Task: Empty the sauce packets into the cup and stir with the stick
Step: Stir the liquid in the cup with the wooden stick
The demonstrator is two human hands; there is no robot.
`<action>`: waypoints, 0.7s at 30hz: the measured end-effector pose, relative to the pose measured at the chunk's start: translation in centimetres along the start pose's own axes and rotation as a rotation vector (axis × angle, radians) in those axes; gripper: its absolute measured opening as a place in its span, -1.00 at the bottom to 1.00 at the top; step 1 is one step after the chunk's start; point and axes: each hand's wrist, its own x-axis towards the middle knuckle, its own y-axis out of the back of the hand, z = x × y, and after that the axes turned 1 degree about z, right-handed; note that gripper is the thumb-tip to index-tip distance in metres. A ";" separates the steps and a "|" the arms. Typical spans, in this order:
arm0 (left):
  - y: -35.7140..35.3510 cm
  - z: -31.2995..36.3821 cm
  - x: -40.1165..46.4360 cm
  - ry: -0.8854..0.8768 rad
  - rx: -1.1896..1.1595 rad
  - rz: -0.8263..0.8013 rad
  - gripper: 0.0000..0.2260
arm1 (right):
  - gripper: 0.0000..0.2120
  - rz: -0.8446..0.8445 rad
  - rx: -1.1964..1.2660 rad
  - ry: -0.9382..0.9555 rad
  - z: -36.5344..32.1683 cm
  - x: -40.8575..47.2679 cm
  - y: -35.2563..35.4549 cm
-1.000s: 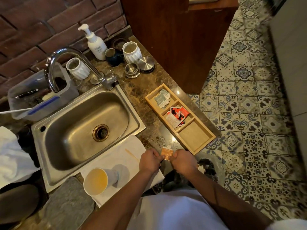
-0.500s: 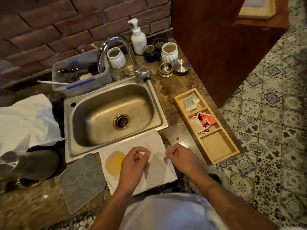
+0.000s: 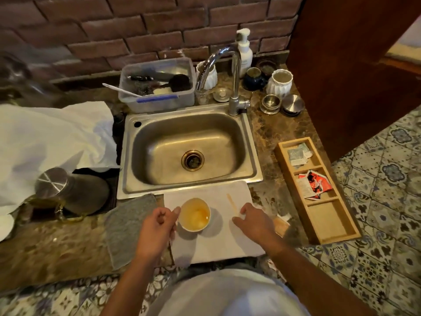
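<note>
Head view: the cup (image 3: 195, 214) on the white cloth (image 3: 218, 242) holds orange sauce. Left hand (image 3: 157, 229), loosely curled, touches its rim; right hand (image 3: 252, 221) fingers rest on the stick (image 3: 232, 203).

Cup (image 3: 195, 215) sits on a white cloth (image 3: 216, 242) in front of the sink (image 3: 189, 151), yellowish sauce in the bottom. Left hand (image 3: 157, 226) is curled right at its rim — can't tell if it's gripping. Right hand (image 3: 252, 221) rests on the cloth at the near end of the wooden stick (image 3: 232, 202). Packets sit in the wooden tray (image 3: 337, 226) on the bench (image 3: 266, 131).
</note>
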 end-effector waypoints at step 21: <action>0.5 -2.0 1.5 -0.061 0.144 -0.221 -0.60 | -0.84 0.039 0.169 -0.185 -1.7 -0.2 -2.8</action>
